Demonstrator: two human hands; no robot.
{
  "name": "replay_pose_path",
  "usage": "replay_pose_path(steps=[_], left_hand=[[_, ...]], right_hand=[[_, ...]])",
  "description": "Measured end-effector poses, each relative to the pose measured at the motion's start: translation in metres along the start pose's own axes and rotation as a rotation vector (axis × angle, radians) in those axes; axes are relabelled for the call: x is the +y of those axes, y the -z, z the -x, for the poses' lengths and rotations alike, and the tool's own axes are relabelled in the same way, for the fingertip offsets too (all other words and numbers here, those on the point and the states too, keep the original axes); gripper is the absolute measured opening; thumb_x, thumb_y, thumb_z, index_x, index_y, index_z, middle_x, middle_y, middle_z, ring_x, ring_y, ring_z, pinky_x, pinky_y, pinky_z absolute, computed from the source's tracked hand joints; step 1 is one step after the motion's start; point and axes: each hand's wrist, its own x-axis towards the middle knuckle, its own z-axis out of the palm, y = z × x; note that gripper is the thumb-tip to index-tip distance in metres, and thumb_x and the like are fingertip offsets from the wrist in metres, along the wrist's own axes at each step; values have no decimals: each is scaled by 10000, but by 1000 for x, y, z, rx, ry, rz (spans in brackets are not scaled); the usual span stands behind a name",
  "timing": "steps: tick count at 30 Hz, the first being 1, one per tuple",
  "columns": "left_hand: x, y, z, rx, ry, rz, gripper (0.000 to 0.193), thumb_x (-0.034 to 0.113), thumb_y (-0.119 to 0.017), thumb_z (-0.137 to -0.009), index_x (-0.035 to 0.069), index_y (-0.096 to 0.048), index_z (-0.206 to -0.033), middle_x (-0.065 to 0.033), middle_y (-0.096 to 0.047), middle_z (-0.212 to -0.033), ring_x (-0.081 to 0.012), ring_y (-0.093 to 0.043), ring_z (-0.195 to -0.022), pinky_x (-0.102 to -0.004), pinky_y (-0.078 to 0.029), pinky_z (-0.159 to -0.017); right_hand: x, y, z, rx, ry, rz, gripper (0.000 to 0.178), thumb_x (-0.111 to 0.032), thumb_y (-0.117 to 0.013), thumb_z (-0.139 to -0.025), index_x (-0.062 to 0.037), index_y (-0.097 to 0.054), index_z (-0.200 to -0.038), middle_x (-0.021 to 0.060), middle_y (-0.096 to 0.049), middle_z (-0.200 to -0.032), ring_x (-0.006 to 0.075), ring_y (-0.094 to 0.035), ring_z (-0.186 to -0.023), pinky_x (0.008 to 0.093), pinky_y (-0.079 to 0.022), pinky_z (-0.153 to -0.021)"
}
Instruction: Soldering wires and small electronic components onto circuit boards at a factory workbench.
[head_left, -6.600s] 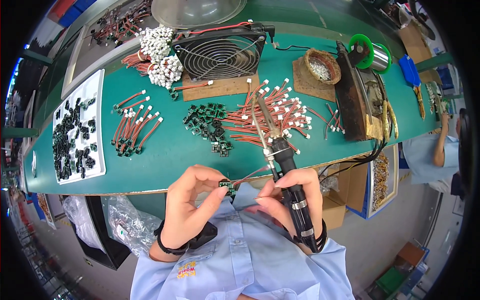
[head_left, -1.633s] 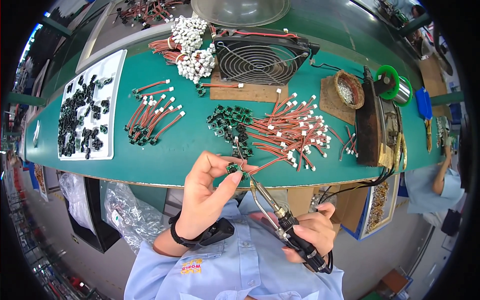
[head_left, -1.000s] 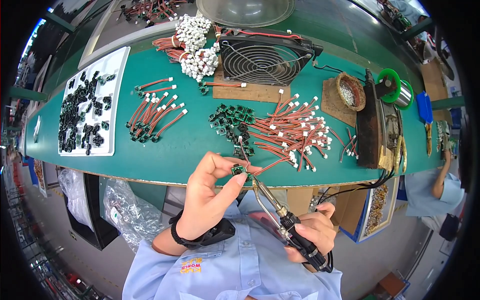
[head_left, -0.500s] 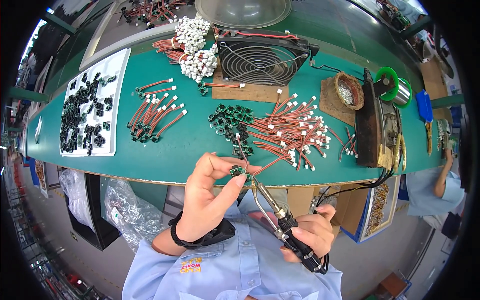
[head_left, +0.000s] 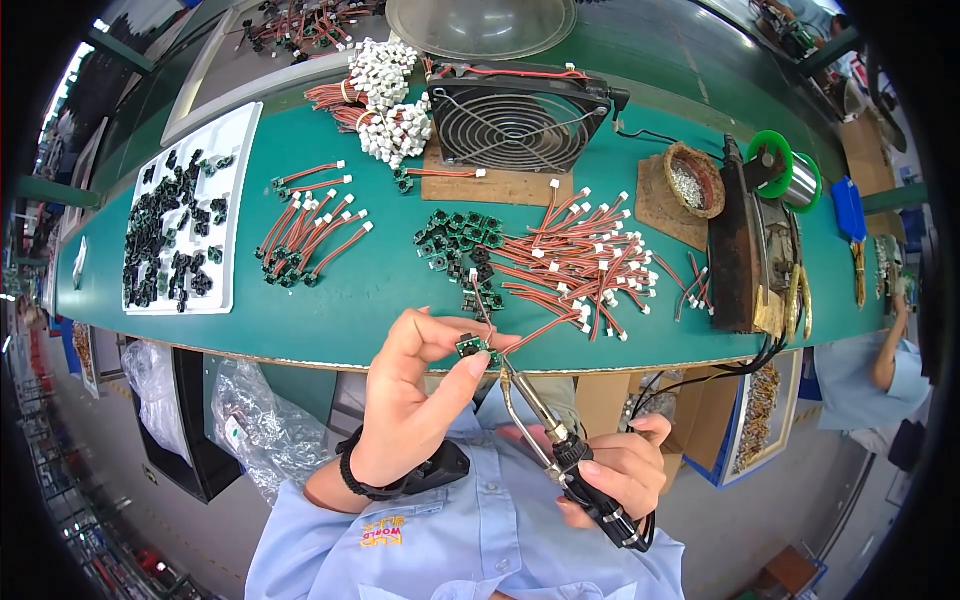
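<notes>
My left hand (head_left: 412, 395) is closed on a small green circuit board (head_left: 468, 346), pinched between thumb and fingers at the table's front edge. A red-and-white wire lead (head_left: 545, 331) runs from beside the fingertips toward the right, and another wire rises from the board toward the pile. My right hand (head_left: 628, 472) grips the black handle of a soldering iron (head_left: 574, 452) with a thin metal tube alongside its barrel. The iron's tip is at the board, beside my left fingertips; whether it touches is too small to tell. Behind are green boards (head_left: 455, 235) and many wired leads (head_left: 590, 260).
A white tray (head_left: 240, 150) of small black-and-green parts lies left, with a wired group (head_left: 300, 240) beside it. A black fan (head_left: 520, 120) stands at the back near bundled white connectors (head_left: 390, 130). Right are a round bowl (head_left: 690, 180), solder spool (head_left: 800, 185) and dark metal box (head_left: 735, 250).
Almost nothing differs. Both hands, the board and the iron stay together, with only a very slight shift of the view.
</notes>
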Motion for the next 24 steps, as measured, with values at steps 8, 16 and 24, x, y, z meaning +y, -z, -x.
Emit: replay_pose_path(steps=[8, 16, 24], left_hand=[[-3, 4, 1, -21, -115, -206, 152, 40, -540, -832, 74, -409, -902, -147, -642, -961, -209, -581, -989, -429, -119, -1038], [0, 3, 1, -17, -72, -140, 146, 62, -541, -838, 71, -410, -903, -147, -640, -959, -211, -593, -965, -432, -118, -1037], [1, 1, 1, -6, -63, -73, 147, 67, -542, -838, 68, -411, -903, -145, -640, -957, -214, -595, -956, -436, -113, -1038]], right_hand=[[-2, 2, 0, -9, -7, 4, 452, -261, -790, -581, -177, -618, -991, -31, -628, -763, 124, -624, -740, 323, -306, -800], [-1, 0, 2, 13, 9, 2, 420, -259, -785, -584, -175, -631, -966, -27, -628, -751, 121, -620, -734, 318, -305, -808], [-2, 2, 1, -6, -1, 11, 420, -264, -783, -582, -173, -633, -963, -28, -627, -747, 118, -619, -727, 314, -304, -808]])
